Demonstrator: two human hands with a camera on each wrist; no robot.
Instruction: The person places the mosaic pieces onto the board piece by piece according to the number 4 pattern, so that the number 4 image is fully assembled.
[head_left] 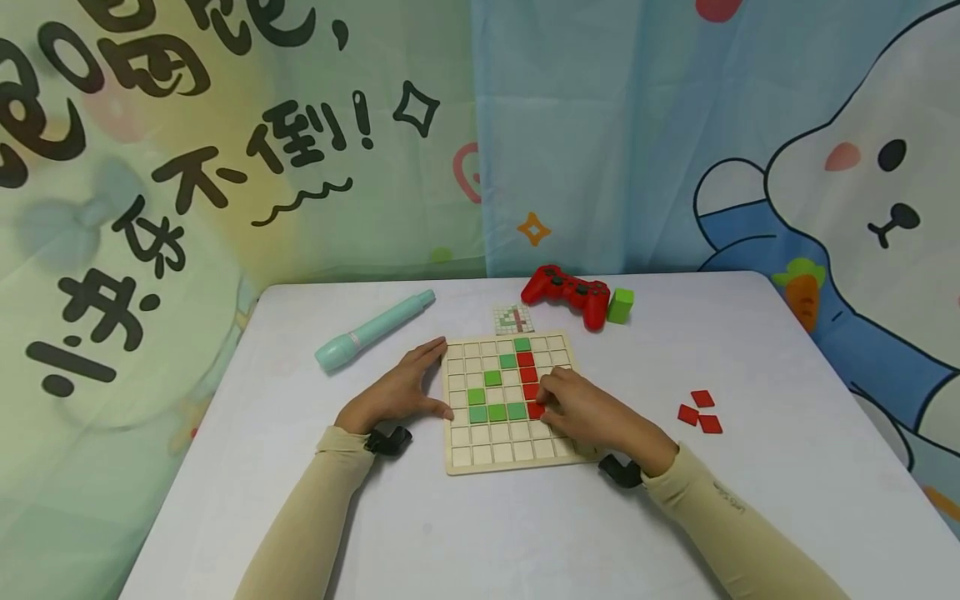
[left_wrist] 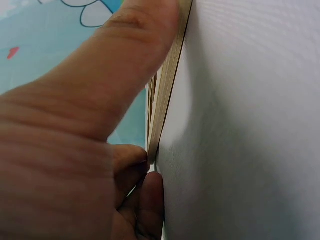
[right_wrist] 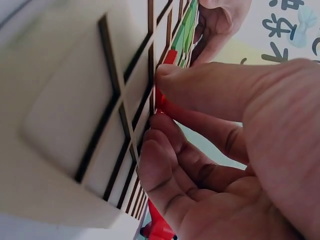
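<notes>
A wooden grid board (head_left: pixel 472 457) lies on the table, with green tiles (head_left: pixel 497 412) and a column of red tiles (head_left: pixel 528 375) in its squares. At its left edge my left hand (head_left: pixel 397 390) is spread, fingertips by the far corner and thumb on the near part of the edge. In the left wrist view the thumb (left_wrist: pixel 135 55) lies along the board's side. My right hand (head_left: pixel 588 408) is over the board's right half, thumb and index finger pinching a red tile (right_wrist: pixel 160 98) at the grid. Its fingers hide some squares.
Loose red tiles (head_left: pixel 709 425) lie on the right. Behind the board are a small pattern card (head_left: pixel 513 319), a red game controller (head_left: pixel 566 292) and a green cube (head_left: pixel 620 306). A mint-green cylinder (head_left: pixel 375 332) lies at the back left.
</notes>
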